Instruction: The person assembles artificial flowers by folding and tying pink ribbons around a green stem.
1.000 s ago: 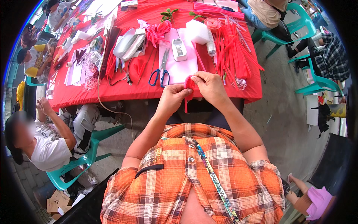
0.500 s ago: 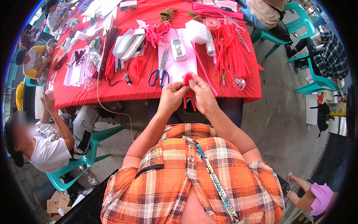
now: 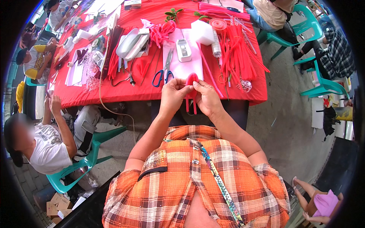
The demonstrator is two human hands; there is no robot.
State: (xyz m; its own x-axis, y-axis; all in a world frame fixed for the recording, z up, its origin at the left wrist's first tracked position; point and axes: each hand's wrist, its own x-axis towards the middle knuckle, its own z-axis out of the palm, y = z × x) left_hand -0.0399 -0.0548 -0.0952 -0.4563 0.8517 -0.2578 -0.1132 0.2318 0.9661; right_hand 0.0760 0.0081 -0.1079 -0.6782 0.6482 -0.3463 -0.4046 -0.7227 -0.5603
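A looped bundle of red fuzzy strips [image 3: 192, 78] is pinched between my left hand [image 3: 173, 94] and my right hand [image 3: 206, 95], its ends dangling below them near the table's edge. Both thumbs press on it. Just beyond my left hand lie scissors [image 3: 166, 68] with dark blue handles, partly over a pale pink sheet [image 3: 190, 66]. A white tape dispenser [image 3: 184, 50] rests on that sheet. A long pink strip [image 3: 209, 74] lies to the right of the sheet.
The red-covered table [image 3: 133, 95] holds red strips [image 3: 237, 53], a white foam block [image 3: 201, 32], a white case [image 3: 127, 43] and a cord [image 3: 114, 110]. A person [image 3: 49, 148] sits close on the left; others sit around. Green chairs [image 3: 327, 87] stand right.
My right hand has come down and left, closer to my left hand, gripping the loop lower. The strip ends now hang in separate lengths. The left person's hands have shifted.
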